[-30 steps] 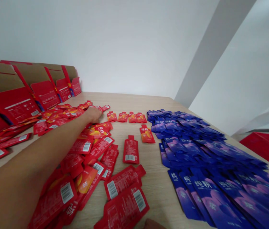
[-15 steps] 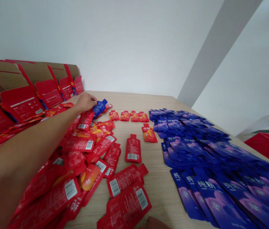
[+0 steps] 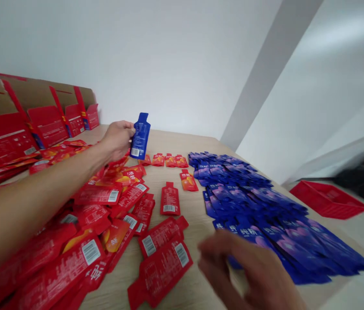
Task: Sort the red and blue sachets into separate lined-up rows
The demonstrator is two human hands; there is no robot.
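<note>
My left hand point(image 3: 119, 137) pinches a blue spouted pouch point(image 3: 141, 137), held upright above the far end of the pile of red pouches point(image 3: 96, 193). The pouch's printed back with its barcode faces me. In the lower right, my right hand point(image 3: 243, 267) hovers over the table, slightly blurred. Its fingers are loosely curled, with a gap between thumb and forefinger and nothing visible in them. It partly hides the near-left corner of the overlapping rows of blue pouches point(image 3: 249, 200). Between the two piles, a red pouch point(image 3: 169, 200) lies face down.
Red cardboard boxes point(image 3: 48, 125) with raised brown flaps line the left side against the wall. Several small red pouches point(image 3: 170, 160) form a row at the back of the wooden table point(image 3: 185, 215). Beyond its right edge sits a red container point(image 3: 327, 200).
My left hand has lifted the blue pouch off the red pile and turned it upright, moving slightly right. My right hand has risen into view from the bottom edge. The view has shifted right.
</note>
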